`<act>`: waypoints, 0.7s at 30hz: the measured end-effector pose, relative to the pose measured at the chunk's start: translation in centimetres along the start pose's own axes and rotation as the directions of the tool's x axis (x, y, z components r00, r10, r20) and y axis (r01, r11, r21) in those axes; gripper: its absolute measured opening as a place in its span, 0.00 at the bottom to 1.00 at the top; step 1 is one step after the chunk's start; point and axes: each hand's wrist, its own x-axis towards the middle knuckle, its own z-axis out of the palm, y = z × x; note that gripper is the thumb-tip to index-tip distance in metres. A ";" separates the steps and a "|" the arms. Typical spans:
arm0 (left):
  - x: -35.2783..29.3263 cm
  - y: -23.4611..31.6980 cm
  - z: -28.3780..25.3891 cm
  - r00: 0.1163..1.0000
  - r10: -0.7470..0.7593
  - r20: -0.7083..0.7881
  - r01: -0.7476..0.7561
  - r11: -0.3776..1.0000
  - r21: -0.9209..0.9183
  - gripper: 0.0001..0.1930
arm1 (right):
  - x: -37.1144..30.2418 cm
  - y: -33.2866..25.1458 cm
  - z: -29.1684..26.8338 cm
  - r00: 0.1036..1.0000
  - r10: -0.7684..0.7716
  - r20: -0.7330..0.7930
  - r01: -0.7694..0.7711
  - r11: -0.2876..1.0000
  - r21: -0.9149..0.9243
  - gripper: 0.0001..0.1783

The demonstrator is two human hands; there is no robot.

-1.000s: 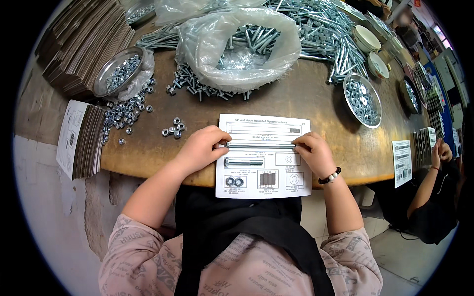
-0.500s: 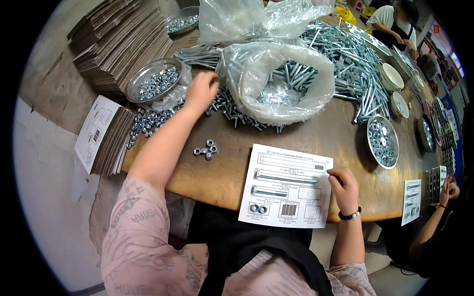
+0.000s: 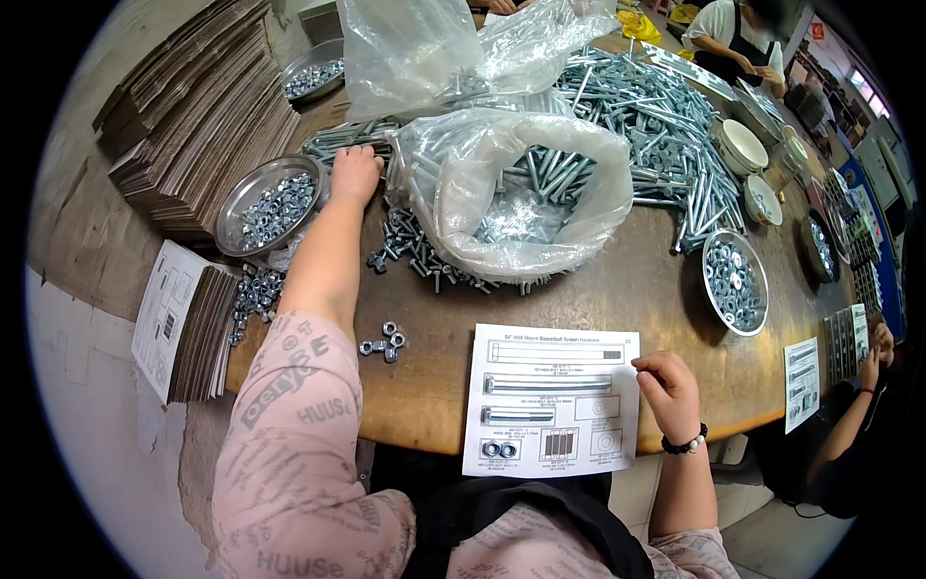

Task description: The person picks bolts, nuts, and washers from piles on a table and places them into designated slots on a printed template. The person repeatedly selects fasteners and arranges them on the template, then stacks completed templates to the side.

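My left hand (image 3: 356, 175) reaches forward past the steel bowl of nuts (image 3: 270, 207). Its bent fingers are down at the near end of a bundle of long bolts (image 3: 340, 138), and what they grip is hidden. Close to my body, my right hand (image 3: 669, 394) has loosely curled fingers, with the thumb apart from the index finger. Its fingertips meet the right edge of a printed hardware sheet (image 3: 526, 458), which overhangs the table edge. Several loose nuts (image 3: 389, 341) lie to the left of the sheet. Short bolts (image 3: 424, 261) spread beside the clear plastic bag (image 3: 453, 207).
Stacks of folded cardboard (image 3: 193, 125) rise at the left. A heap of long bolts (image 3: 666, 125) covers the far right of the table (image 3: 434, 386). A bowl of washers (image 3: 736, 289) stands near white bowls (image 3: 743, 148). Co-workers sit at the right and far side.
My left hand has moved forward from beside the short bolts to the long bolts near the nut bowl. My right hand stays by the sheet's edge. The whole view has shifted slightly.
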 end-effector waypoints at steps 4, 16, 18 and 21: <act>-0.4 -1.5 -1.8 0.987 -0.137 -0.089 0.115 0.969 -0.218 0.07 | 0.1 0.6 0.2 1.000 -0.020 -0.003 0.020 1.000 0.017 0.08; -6.0 -0.2 -16.0 0.738 -0.556 -0.381 -0.355 0.161 -0.921 0.15 | 2.2 -3.2 1.2 0.985 -0.170 0.034 0.170 0.985 -0.013 0.11; -8.3 3.6 -18.7 0.782 -0.459 -0.422 -0.282 0.342 -0.896 0.18 | 3.0 -4.0 1.7 0.959 -0.274 -0.070 0.269 0.961 -0.070 0.15; -11.1 10.4 -23.5 0.871 0.153 -0.467 -0.487 0.403 -0.775 0.19 | 4.0 -6.5 2.5 0.926 -0.310 -0.216 0.329 0.943 0.054 0.18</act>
